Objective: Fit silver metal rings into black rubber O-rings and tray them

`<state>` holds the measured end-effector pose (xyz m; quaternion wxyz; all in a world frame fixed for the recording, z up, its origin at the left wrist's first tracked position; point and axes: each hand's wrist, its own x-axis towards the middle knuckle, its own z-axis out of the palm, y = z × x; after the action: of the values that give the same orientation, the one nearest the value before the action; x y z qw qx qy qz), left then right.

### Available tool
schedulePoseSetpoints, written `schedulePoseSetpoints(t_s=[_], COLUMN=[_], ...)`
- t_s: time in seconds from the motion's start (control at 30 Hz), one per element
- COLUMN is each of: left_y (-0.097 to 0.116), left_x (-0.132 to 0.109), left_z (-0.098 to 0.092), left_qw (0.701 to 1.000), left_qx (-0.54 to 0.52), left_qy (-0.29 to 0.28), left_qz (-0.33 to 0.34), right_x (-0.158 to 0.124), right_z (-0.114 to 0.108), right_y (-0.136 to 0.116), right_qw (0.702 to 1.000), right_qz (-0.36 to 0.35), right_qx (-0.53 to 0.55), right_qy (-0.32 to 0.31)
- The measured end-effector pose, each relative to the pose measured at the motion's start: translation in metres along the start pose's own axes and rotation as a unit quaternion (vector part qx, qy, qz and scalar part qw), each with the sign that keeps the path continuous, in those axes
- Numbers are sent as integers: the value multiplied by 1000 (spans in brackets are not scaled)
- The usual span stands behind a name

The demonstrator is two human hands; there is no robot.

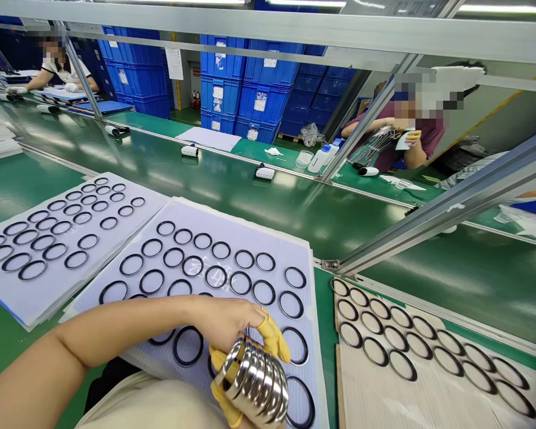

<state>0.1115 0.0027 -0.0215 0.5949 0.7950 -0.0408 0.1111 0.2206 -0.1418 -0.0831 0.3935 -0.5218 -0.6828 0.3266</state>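
A stack of shiny metal rings (259,384) is held tilted at the bottom centre of the head view. My left hand (232,325) reaches in from the left, its fingers in yellow finger covers curled over the top of the stack. Under the stack, my right hand (227,405) grips it from below; most of that hand is hidden by the rings and the frame edge. Beneath both hands lies a white sheet (295,247) bearing rows of dark-edged rings (215,276), laid flat and apart.
To the left, another white sheet (120,229) carries similar rings. Rings also lie on a beige board (375,399) at right. A slanted metal post (446,202) rises beyond the sheets. Across the green bench (196,185) sit people, with blue crates (263,98) behind.
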Motion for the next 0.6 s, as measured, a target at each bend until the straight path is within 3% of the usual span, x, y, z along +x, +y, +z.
schedulePoseSetpoints(t_s=[0.13, 0.27, 0.5, 0.6], left_y=[10, 14, 2, 3], left_x=[-2, -5, -9, -10], left_z=[6, 10, 9, 10], left_qw=[993, 959, 881, 837], left_qx=[90, 201, 326, 369], left_qy=[66, 152, 143, 170], left_qz=[42, 131, 313, 367], right_x=[1, -5, -7, -5], right_z=[5, 0, -12, -15], right_y=[0, -6, -23, -27], right_qw=[999, 997, 996, 996], right_qz=[10, 16, 19, 19], right_qx=[41, 69, 84, 82], right_qy=[-18, -22, -4, 1])
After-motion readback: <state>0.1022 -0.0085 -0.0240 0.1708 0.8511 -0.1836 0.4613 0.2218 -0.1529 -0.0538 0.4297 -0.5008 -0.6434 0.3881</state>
